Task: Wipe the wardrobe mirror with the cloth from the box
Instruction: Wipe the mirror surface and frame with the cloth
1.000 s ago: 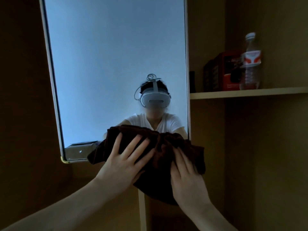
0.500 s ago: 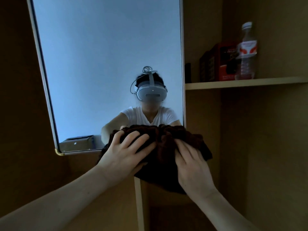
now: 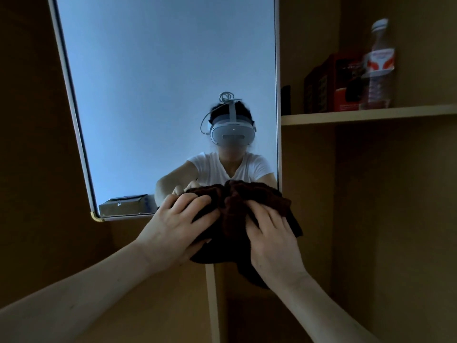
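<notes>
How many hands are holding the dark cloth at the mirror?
2. The left hand grips the left side of the cloth at the bottom edge of the mirror. The right hand grips its right side, near the mirror's lower right corner. None seems hidden.

Tall rect. wardrobe mirror (image 3: 160, 95) w/ pale frame, gold cap at bottom-left corner. Dark brown fluffy cloth (image 3: 235, 206), bunched up, against mirror's bottom-right corner, lower part hanging below frame.
</notes>
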Available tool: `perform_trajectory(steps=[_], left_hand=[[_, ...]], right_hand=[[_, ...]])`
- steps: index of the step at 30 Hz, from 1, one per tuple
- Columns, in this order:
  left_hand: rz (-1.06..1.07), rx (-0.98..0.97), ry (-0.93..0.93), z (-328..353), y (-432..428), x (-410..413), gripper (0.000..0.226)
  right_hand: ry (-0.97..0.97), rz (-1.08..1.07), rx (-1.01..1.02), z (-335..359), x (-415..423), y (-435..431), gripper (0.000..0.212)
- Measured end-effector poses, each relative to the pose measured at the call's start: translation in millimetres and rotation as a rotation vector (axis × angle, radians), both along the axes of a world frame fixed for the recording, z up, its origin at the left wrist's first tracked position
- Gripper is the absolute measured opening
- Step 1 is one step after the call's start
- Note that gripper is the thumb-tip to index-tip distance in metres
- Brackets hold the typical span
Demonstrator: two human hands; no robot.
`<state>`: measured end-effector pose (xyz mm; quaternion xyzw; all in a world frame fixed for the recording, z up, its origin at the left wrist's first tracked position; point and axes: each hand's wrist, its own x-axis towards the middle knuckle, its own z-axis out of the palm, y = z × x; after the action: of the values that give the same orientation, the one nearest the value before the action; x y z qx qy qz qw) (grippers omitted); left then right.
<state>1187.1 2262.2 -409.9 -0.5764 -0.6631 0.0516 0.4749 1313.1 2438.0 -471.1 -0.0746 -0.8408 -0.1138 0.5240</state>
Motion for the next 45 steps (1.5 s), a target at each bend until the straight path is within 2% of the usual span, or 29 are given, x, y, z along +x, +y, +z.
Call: perform_trajectory(steps=[5,10,14,17,20,24,29,34,37,41,43,45], left_hand=[[-0.005,-0.013,-0.041,2,18,17,0.052],[-0.03,-0.032,-0.007,14,16,20,0.052],[0.024,-0.02,-0.011,13,-21,-5,0.067],[0.085,0.005,-0.061,6,-52,-20,0.075],[0.097,0.039,-0.08,4,-52,-20,0.069],[0.041,0.07,-0.064,0,-31,-5,0.041],[-0.044,0.026,-0.093,4,30,30,0.045],[-0.091,0.033,-0.039,20,40,28,0.045],[-0.094,0.167,-0.002,61,38,22,0.043],[-0.071,0.391,-0.106,115,46,24,0.052],[-0.059,0.427,-0.057,112,50,23,0.051],[-0.071,0.381,0.027,87,50,17,0.05]], right_hand=[[0.072,-0.067,-0.069,-6,12,10,0.047],[0.196,-0.062,-0.173,-9,0,-9,0.04],[0.111,0.006,-0.155,-7,-31,-45,0.038],[0.025,0.06,-0.133,-4,-54,-69,0.048],[-0.025,0.079,-0.133,-1,-53,-70,0.051],[-0.076,0.054,-0.075,3,-25,-45,0.048],[-0.089,-0.102,-0.11,3,22,9,0.045],[-0.052,-0.066,-0.045,19,30,16,0.035],[-0.001,-0.073,-0.033,75,19,15,0.045],[0.153,-0.089,-0.029,170,8,8,0.042],[0.194,-0.089,-0.023,171,3,5,0.043],[0.185,-0.104,-0.014,132,5,5,0.045]])
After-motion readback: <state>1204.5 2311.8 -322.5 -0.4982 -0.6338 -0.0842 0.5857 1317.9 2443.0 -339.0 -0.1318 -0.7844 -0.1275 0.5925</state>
